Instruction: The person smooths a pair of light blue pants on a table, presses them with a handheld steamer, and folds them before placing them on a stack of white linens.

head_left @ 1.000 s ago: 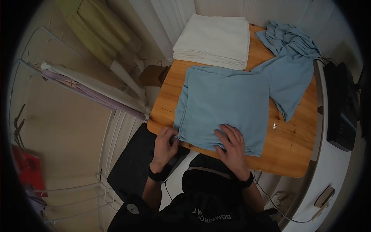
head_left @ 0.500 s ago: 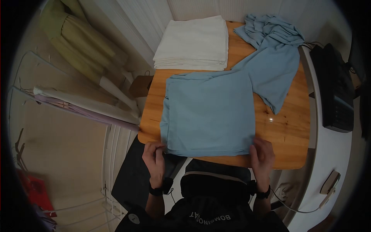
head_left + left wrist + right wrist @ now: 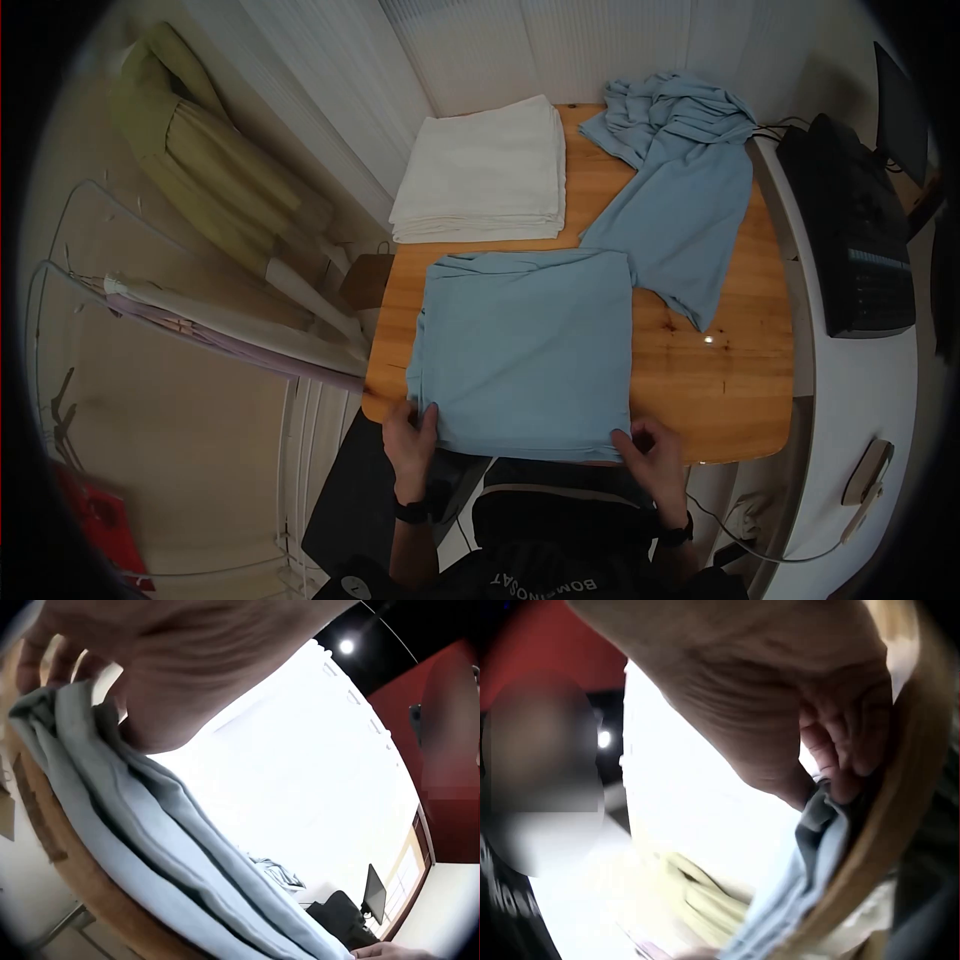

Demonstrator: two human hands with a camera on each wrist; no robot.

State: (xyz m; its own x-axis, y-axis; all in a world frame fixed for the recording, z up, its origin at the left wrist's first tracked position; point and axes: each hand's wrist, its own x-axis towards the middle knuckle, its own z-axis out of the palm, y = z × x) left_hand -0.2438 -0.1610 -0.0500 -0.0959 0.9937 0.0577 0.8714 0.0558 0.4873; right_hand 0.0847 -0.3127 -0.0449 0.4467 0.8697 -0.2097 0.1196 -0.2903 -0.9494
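A folded light-blue cloth (image 3: 530,350) lies as a flat square at the near side of the wooden table. At its near left corner my left hand (image 3: 408,450) pinches the layered edge between thumb and fingers. My right hand (image 3: 655,465) pinches the near right corner, fingers bent. From the left wrist, the layers of the blue cloth (image 3: 172,832) show as stacked folds running along the table's edge. In the right wrist view, thumb and fingertips meet at the corner of the blue cloth (image 3: 810,847).
Behind the folded cloth sits a stack of folded white cloths (image 3: 480,175). A loose, crumpled blue cloth (image 3: 680,190) lies at the back right of the wooden table (image 3: 720,400). Left of the table stand a clothes rack (image 3: 230,345) and a dressed mannequin (image 3: 200,170); black equipment (image 3: 850,240) is at the right.
My right hand has slid from the top of the folded blue cloth to its near right corner and now pinches it. The left hand stays at the left corner. The head view has shifted.
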